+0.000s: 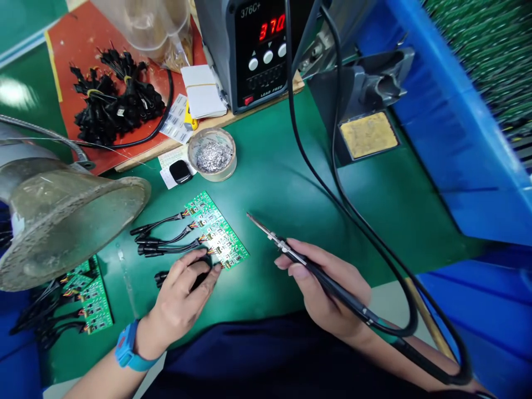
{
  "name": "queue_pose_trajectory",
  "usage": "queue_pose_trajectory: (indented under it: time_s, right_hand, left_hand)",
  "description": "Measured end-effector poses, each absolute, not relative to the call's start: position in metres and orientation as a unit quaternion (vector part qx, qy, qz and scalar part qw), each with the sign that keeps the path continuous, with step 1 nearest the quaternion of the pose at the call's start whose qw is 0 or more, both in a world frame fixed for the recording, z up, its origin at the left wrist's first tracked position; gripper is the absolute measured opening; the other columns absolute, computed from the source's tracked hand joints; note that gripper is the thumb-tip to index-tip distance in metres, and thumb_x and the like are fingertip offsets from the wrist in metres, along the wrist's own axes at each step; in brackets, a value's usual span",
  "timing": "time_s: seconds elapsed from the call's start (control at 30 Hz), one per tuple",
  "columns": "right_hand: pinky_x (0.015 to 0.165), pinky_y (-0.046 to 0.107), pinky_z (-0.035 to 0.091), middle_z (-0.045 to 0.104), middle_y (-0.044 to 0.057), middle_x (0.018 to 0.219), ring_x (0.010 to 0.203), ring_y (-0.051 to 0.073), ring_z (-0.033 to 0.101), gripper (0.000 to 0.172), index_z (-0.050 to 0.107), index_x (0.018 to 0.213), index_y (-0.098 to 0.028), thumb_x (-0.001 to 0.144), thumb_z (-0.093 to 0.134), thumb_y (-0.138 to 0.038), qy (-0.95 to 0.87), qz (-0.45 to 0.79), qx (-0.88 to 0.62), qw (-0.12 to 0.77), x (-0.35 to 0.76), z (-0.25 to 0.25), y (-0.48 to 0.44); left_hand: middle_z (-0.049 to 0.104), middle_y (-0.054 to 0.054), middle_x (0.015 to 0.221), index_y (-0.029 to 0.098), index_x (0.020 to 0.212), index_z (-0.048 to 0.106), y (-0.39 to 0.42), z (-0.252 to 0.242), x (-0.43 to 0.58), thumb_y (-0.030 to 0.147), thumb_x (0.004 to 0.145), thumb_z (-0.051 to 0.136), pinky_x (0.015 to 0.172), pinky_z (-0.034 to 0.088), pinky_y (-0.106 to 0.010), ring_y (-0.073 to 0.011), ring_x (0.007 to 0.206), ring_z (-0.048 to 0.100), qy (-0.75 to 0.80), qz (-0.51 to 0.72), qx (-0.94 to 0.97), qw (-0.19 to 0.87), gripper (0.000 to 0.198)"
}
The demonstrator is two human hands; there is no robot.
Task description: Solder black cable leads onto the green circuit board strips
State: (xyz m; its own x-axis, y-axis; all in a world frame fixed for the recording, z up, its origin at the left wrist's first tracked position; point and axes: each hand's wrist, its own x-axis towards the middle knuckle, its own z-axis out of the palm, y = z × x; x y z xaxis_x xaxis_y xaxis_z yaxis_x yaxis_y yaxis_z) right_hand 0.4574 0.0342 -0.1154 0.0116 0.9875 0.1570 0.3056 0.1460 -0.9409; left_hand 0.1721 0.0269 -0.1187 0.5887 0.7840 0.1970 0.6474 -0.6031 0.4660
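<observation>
My right hand is closed round a soldering iron, its bare metal tip pointing up and left, clear of the boards. Left of that tip lies a green circuit board panel with several short black cables running off its left side. My left hand, with a blue wristband, is at the panel's lower end. Its fingers are closed over a black cable, mostly hidden under them, and the fingertips touch or nearly touch the board's edge.
A soldering station reading 370 stands at the back. Near it are a pot of solder bits, an iron holder with yellow sponge and bundled black cables. A fume hood and wired boards are left; blue bins right.
</observation>
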Motion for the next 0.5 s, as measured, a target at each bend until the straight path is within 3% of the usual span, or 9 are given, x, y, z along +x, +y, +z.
queue_pose_trajectory:
  time_s: [0.37,0.43,0.5]
  right_hand:
    - [0.071,0.034,0.068,0.079,0.004,0.091,0.074,0.019,0.077,0.026,0.069,0.124,-0.021,0.098,0.062,-0.020,-0.607,0.341,-0.517,0.497,0.451,-0.120,0.034]
    - [0.068,0.031,0.068,0.079,0.005,0.092,0.072,0.019,0.077,0.025,0.070,0.122,-0.020,0.099,0.063,-0.022,-0.598,0.340,-0.518,0.509,0.449,-0.122,0.033]
    - [0.066,0.029,0.068,0.080,0.005,0.093,0.072,0.019,0.077,0.024,0.071,0.121,-0.019,0.099,0.063,-0.025,-0.591,0.341,-0.515,0.519,0.447,-0.124,0.032]
  left_hand:
    - [0.066,-0.012,0.103,0.017,0.128,0.065,0.021,-0.110,0.182,0.005,0.096,0.058,0.098,0.060,-0.049,-0.0328,0.126,0.059,0.411,0.164,0.891,0.100,0.035]
    - [0.065,-0.014,0.112,0.018,0.134,0.060,0.019,-0.106,0.181,0.009,0.097,0.059,0.100,0.058,-0.049,-0.0323,0.128,0.058,0.425,0.173,0.884,0.092,0.038]
    - [0.057,-0.021,0.135,0.019,0.146,0.049,0.020,-0.103,0.176,0.024,0.097,0.066,0.106,0.053,-0.056,-0.0377,0.138,0.049,0.461,0.171,0.867,0.076,0.053]
